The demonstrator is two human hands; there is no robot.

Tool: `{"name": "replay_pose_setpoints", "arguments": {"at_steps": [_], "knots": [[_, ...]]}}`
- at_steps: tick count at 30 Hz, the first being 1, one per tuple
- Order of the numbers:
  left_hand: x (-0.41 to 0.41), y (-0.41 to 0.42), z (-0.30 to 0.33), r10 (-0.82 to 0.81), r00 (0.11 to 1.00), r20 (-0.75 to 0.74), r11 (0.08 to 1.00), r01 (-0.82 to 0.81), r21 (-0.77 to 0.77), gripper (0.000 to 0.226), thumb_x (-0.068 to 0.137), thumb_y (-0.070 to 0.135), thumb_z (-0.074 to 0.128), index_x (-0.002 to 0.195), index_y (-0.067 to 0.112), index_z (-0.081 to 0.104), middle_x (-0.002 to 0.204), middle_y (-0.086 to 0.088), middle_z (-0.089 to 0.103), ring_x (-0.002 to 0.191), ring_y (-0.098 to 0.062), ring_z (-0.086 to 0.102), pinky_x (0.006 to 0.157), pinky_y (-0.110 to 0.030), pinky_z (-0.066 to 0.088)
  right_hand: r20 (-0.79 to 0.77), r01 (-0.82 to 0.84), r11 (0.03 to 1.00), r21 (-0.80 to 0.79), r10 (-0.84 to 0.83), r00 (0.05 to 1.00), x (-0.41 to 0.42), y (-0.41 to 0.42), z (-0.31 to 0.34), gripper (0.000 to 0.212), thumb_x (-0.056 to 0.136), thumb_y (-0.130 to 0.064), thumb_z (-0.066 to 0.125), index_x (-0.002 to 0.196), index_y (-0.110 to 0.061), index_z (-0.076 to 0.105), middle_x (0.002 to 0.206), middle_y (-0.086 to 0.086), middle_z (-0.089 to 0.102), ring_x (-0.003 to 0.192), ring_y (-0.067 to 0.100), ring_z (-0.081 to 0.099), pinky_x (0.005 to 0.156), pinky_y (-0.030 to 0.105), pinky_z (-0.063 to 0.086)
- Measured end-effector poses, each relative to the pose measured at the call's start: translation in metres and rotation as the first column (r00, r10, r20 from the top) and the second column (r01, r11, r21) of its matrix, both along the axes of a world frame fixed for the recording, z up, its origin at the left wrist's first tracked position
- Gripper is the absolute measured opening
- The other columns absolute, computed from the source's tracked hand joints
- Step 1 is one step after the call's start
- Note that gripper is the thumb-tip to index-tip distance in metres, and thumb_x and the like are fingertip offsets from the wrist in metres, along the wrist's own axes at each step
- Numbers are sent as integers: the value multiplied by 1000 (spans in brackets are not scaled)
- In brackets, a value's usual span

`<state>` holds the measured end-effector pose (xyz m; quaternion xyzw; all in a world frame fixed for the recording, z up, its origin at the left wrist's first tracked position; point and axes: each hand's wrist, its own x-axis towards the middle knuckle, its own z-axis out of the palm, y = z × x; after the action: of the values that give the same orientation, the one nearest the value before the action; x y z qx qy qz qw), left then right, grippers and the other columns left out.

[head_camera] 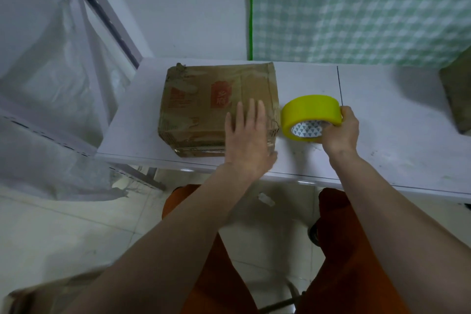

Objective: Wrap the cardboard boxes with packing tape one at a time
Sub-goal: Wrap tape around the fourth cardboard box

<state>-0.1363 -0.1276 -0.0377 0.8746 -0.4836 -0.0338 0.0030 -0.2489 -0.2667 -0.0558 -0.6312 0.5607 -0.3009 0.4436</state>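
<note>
Worn brown cardboard box (204, 107) sits on the white table (382, 120), near its front edge — red printed labels on top, characters too blurred to read. Left hand (248, 140) lies flat on the box's right front corner, fingers straight and slightly spread, forearm reaching in from bottom left. Right hand (340, 131) grips a yellow roll of packing tape (312, 113) just right of the box, fingers curled around the rim — white core shows a small triangle pattern. Roll seems to rest on the table, tilted. Another brown box (456, 99) at the far right edge.
</note>
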Motion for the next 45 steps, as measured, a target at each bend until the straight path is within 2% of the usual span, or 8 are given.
{"name": "replay_pose_setpoints", "arguments": {"at_steps": [7,11,15,23,34,38,41,45], "knots": [[75,24,6,226,974,15,970,-226,90,120,54,99,32,149,42,-15,161,-1,-19,145,-42,-17,106,-75,-7,221,10,955,296,-79,972,9,7,-5,38,87,-2,62,123,-7,50,111,9,56,96,25,59,68,41,56],[80,27,4,200,980,0,978,-199,64,119,54,100,27,149,41,-15,161,1,-17,146,-40,-15,108,-74,-3,412,-25,733,680,-354,840,16,22,-20,13,85,-5,69,91,-4,57,106,19,64,88,30,66,68,39,56],[83,34,2,251,968,6,968,-251,12,133,53,99,29,153,21,-10,162,-7,-12,148,-31,-13,113,-66,-4,517,-136,594,793,-537,667,35,45,-31,19,87,-9,65,103,-9,55,102,12,66,86,23,65,57,27,56],[94,48,5,267,962,-64,961,-270,-54,131,52,99,24,154,24,-9,162,-9,-11,149,-25,-11,117,-59,-6,577,-299,540,787,-473,666,64,68,-30,48,90,-37,60,127,-7,56,124,15,63,115,26,59,103,37,45],[71,30,52,79,861,-502,798,-356,-486,116,75,75,55,155,15,-2,163,-5,-1,149,-18,-1,122,-41,5,441,-46,969,241,-67,895,79,39,118,10,82,-26,71,80,-20,64,90,0,69,92,20,66,79,33,53],[55,14,72,-170,904,-393,625,-209,-752,109,71,61,71,153,12,19,159,-6,22,146,-22,20,120,-37,20,157,-72,997,-16,74,985,76,41,139,46,55,-61,61,74,-19,65,89,3,70,100,31,62,91,48,49],[55,18,65,-229,848,-479,665,-223,-712,88,69,60,72,141,20,41,138,0,51,128,-17,47,103,-42,43,45,-97,992,-74,101,994,66,50,132,45,57,-63,54,73,-22,62,96,6,70,108,35,57,95,52,44],[45,27,58,-211,866,-454,736,-165,-657,89,65,63,72,140,29,38,143,5,44,131,-18,44,100,-43,46,18,-122,986,-118,125,992,54,59,132,38,65,-56,52,83,-24,63,102,9,69,109,35,56,94,53,44]]}}
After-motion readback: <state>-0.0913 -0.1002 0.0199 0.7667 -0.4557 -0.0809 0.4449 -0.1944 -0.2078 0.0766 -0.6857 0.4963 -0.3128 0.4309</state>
